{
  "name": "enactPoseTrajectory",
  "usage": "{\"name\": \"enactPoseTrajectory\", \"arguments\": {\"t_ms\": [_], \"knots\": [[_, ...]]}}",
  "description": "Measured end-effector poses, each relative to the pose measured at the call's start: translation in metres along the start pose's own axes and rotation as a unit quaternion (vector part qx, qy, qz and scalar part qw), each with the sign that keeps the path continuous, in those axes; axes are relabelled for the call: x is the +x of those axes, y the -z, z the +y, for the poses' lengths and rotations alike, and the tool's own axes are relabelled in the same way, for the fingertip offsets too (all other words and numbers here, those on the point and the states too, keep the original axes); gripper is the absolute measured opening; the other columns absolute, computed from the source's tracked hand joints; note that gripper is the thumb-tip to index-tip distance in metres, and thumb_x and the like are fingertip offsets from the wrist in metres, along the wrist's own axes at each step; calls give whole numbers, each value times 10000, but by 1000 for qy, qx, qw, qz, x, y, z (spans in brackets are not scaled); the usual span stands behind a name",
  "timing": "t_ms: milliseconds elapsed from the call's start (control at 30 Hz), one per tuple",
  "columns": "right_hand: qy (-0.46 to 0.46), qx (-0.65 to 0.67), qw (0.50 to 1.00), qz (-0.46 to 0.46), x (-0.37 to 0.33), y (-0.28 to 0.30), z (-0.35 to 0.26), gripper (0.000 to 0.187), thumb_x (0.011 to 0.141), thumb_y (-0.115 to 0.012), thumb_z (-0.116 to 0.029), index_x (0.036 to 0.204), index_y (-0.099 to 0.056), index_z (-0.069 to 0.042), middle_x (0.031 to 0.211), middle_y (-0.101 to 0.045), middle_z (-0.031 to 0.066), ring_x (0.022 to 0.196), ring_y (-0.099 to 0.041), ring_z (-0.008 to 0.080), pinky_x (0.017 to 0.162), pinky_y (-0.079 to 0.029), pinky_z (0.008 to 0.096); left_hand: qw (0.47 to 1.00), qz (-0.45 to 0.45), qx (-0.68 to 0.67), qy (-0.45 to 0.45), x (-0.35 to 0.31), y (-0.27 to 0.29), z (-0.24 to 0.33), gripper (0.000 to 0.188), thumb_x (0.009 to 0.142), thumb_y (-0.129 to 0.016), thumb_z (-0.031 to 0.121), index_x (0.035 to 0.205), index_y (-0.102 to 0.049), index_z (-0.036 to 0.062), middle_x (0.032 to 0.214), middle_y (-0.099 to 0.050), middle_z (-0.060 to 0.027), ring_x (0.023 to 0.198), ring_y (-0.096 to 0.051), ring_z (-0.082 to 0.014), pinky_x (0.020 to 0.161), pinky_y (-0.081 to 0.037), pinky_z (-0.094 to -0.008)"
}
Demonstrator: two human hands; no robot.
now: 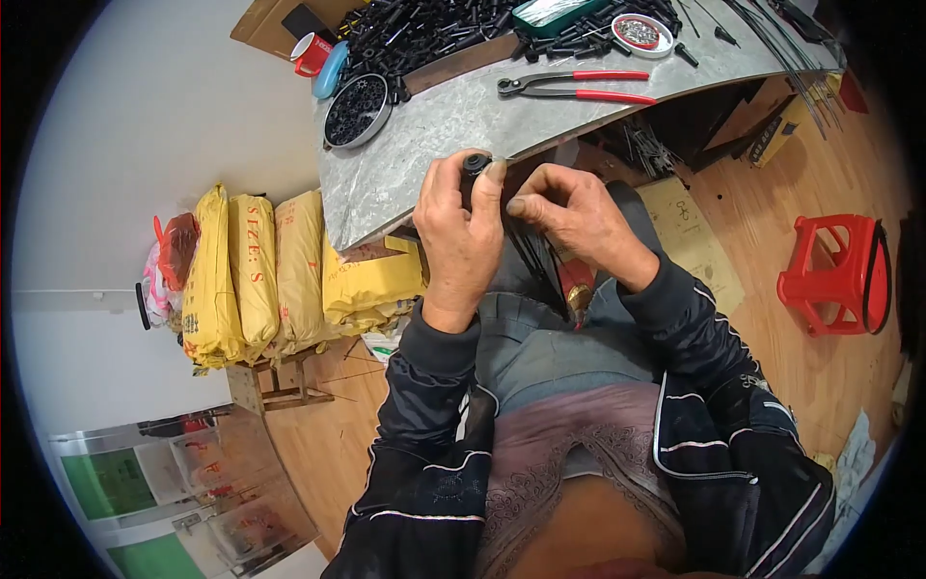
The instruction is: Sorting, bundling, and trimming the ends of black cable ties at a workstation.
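Shirt (540, 420) nearest; beyond it, the left hand (453, 227) grips a black part (474, 164), seemingly mid-work. The right hand (590, 227), just beside, pinches narrowly, contents unclear. Beyond both, a heap (424, 39) remains, its completion indeterminable.

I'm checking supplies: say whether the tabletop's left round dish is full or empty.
Not empty: small black parts cover the round dish inside; depth cannot be told.

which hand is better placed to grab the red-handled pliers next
Probably the right hand: it looks nearer the handle end of the pliers, while the left hand is gripping a black part. Whether the right pinches something small, I cannot tell.
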State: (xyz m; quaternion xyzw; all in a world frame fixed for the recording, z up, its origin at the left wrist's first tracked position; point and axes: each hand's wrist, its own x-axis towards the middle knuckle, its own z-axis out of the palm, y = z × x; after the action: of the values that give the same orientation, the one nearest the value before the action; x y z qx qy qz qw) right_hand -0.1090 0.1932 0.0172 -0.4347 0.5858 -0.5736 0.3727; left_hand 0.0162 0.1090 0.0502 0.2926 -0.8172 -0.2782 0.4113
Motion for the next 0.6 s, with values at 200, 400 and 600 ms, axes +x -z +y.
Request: {"name": "enactPoseTrajectory", "arguments": {"t_ms": [200,400,600], "knots": [[40,60,997,20,3,-7,10,200,877,-665,-184,839,-631,9,694,-580,-14,663,-502,45,594,-423,212,999,-1,14,-52,-3,8,-4,193,917,-610,175,959,-611,-14,832,-609,-76,701,-591,-141,641,-458,-265],[11,74,997,-26,2,-7,10,230,874,-645,-206,856,-658,23,687,-606,23,649,-532,79,602,-448,251,998,-15,8,-67,-2,13,-3,188,914,-614,175,964,-611,-6,818,-607,-76,725,-578,-140,644,-450,-264],[7,57,997,-52,1,-7,0,254,877,-637,-206,774,-641,26,630,-566,7,593,-497,66,542,-419,239,998,-7,0,-62,-3,12,-7,179,929,-583,174,938,-593,-4,781,-586,-68,685,-542,-124,628,-437,-251]]}}
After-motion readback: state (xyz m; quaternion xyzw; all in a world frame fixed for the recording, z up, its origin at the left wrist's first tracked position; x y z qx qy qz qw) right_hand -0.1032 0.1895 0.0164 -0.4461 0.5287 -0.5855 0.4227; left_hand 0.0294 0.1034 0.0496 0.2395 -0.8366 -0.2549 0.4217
